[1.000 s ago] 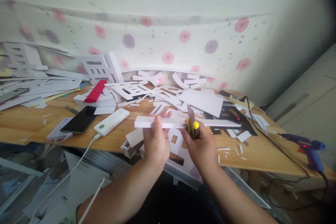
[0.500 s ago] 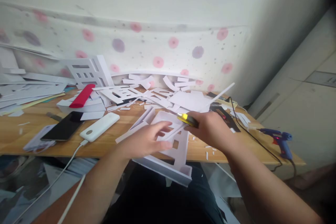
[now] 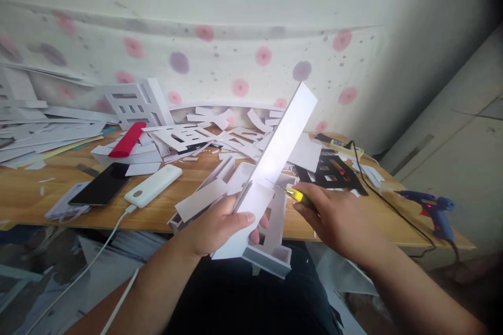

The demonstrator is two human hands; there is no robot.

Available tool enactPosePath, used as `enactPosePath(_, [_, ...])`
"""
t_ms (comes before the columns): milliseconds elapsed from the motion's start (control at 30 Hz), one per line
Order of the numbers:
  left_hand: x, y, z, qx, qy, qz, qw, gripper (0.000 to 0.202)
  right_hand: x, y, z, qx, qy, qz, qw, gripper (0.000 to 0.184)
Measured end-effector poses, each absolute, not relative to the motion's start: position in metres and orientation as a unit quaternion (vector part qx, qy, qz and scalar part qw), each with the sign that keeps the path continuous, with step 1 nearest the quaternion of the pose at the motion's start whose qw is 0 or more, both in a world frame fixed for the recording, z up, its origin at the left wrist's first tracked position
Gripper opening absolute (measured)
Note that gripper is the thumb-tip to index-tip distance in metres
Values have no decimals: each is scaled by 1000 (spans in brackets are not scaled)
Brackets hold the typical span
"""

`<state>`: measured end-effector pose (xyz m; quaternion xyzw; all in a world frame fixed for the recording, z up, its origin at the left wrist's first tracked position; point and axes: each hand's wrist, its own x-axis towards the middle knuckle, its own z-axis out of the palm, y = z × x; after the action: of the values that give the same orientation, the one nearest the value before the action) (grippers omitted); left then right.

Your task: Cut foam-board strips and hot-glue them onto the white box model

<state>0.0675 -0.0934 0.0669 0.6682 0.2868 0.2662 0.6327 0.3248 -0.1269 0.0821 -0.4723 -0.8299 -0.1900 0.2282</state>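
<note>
My left hand (image 3: 231, 224) is closed around the lower part of a long white foam-board strip (image 3: 281, 138), thumb on top and fingers beneath. The strip tilts up and away to the right and bends at a crease near its middle. In my right hand (image 3: 328, 209) is a yellow and black craft knife (image 3: 295, 194), its thin blade pointing left at the strip's right edge by the crease. Whether the blade touches is hard to tell. Below the strip, a white foam-board frame (image 3: 278, 220) with cut-out openings and raised edges lies partly over the table's front edge.
A white power bank (image 3: 153, 186), a dark phone (image 3: 100, 184) and a red object (image 3: 128, 140) lie left. White cut pieces (image 3: 188, 137) cover the back. A blue glue gun (image 3: 432, 209) with its cord stands at the right, near a black cut-out panel (image 3: 334, 174).
The white strip has been lifted and turned so its broad face shows. My left hand has closed on it, and the knife has shifted slightly right and down.
</note>
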Motion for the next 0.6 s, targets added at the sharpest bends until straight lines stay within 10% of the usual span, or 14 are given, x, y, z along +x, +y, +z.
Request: enactPosePath(600, [65, -89, 64, 697, 258, 251, 621, 37, 306, -123, 89, -456, -845, -202, 194, 24])
